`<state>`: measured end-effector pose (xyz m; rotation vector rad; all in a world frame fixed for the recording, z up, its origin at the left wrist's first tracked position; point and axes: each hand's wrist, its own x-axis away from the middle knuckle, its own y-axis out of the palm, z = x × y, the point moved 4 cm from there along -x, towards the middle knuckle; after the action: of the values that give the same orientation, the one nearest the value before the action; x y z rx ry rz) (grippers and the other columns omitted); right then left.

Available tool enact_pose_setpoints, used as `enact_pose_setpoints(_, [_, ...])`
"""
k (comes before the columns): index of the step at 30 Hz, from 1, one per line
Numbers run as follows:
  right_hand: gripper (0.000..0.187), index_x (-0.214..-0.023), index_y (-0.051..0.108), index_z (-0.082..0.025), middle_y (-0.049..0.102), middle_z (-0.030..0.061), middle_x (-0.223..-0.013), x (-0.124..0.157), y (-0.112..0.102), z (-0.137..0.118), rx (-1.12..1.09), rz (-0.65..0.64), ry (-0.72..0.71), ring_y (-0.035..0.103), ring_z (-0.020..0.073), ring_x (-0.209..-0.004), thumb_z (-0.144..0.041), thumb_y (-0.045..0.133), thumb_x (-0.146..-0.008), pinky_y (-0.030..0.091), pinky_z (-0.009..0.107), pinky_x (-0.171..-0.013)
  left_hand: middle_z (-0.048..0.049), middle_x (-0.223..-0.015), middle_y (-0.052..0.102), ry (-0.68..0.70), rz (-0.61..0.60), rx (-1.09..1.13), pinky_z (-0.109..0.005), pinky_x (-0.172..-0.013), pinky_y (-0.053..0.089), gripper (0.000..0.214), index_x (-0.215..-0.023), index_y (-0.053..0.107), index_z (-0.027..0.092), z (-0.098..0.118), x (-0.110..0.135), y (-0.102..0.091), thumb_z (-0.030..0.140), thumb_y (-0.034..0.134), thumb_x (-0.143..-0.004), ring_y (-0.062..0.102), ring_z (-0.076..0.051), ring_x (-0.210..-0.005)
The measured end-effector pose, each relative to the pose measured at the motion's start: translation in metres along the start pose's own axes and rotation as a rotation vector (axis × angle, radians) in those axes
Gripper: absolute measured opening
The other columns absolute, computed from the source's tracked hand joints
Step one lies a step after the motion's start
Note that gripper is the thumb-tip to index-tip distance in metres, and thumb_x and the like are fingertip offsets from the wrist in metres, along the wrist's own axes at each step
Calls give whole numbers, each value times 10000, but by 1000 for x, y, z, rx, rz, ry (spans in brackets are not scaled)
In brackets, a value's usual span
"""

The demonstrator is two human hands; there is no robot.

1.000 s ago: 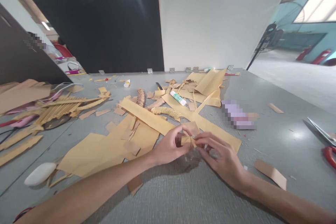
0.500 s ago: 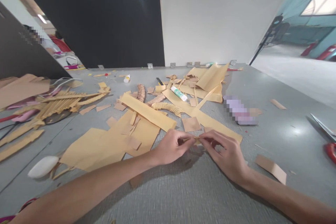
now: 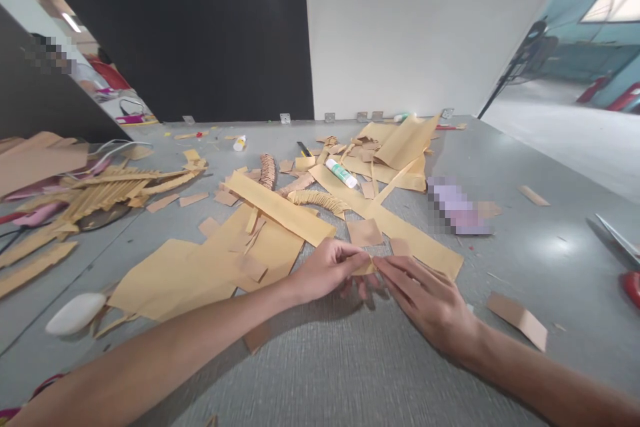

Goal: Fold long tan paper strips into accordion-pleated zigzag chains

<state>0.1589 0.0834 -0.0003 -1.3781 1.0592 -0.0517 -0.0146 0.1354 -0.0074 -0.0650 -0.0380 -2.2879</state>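
Observation:
My left hand (image 3: 327,269) pinches a small folded tan paper strip (image 3: 365,269) between thumb and fingers, just above the grey table (image 3: 320,360). My right hand (image 3: 425,300) meets it from the right, fingers stretched out and pressed onto the same strip. A brown paper square (image 3: 365,232) lies just beyond the hands. A long tan paper band (image 3: 400,230) runs behind them.
Large tan sheets (image 3: 200,273) lie to the left, with many scraps beyond. A green-and-white glue stick (image 3: 341,173) lies among paper further back. A brown card piece (image 3: 517,320) sits at the right, a white oval object (image 3: 75,313) at the left, red-handled scissors (image 3: 631,283) at the right edge.
The folded strip went from held up between both hands to pressed low near the table. My right fingers flattened out over it. The view tilted up slightly.

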Motion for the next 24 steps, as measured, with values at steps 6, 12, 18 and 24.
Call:
enact_pose_setpoints(6, [437,-1426,503,-114,709,162,-1133,2,-1,-2,110,-43,-122,706,252,-969,-52,476,-994,604,370,-741,-102,-761,727,27,-49,59,-197,-455,475,481,-887,736,93,1,-2,-1,539,568,-958,650,-134,-578])
enact_pose_setpoints(12, [335,-1297,576,-23,719,180,-1020,-8,-7,-12,232,-5,-216,722,249,-836,-38,417,-1002,613,362,-633,-116,-797,728,46,-87,65,-202,-476,493,478,-891,729,83,2,-2,1,510,535,-983,675,-147,-633])
enact_pose_setpoints(18, [305,-1230,594,1,714,201,-1022,-10,-5,-13,213,-61,-230,722,266,-836,-40,377,-1020,593,356,-585,-118,-818,730,29,-63,41,-204,-493,498,448,-924,739,90,-1,-1,0,504,573,-964,684,-151,-637])
enact_pose_setpoints(24, [238,-1245,591,-160,727,78,-1034,-7,4,2,-92,15,20,708,173,-870,-122,538,-1016,574,284,-696,-89,-748,709,29,-1,15,-207,-468,487,444,-868,733,99,0,-1,-2,509,586,-953,654,-144,-584])
